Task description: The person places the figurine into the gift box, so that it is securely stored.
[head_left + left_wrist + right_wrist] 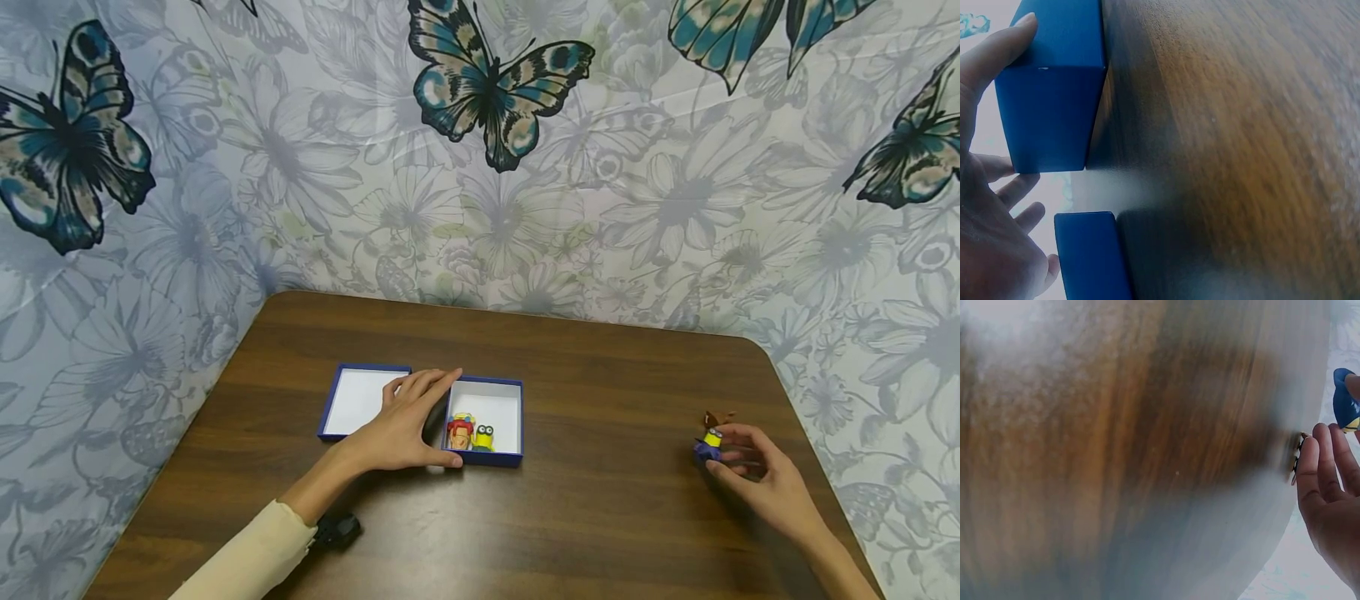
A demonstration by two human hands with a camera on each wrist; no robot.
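A blue-rimmed box (501, 400) with a white inside stands near the middle of the table. My left hand (408, 429) spans its left side and holds it, thumb at the front wall and fingertips at the back. In the left wrist view the thumb lies on the blue wall of the box (1054, 119). Inside, a figure with a red-and-yellow top (461, 432) is beside a yellow minion figure (483, 437). Far to the right, my right hand (765, 479) pinches a yellow-and-blue minion figure (708, 446) between thumb and fingers. In the right wrist view its blue part (1344, 403) shows.
A blue-rimmed lid (360, 402), white inside, lies left of the box, partly behind my left hand. A small brown object (716, 418) sits just behind the right hand's figure. The brown wooden table (600, 517) ends at a butterfly-patterned cloth (525, 233).
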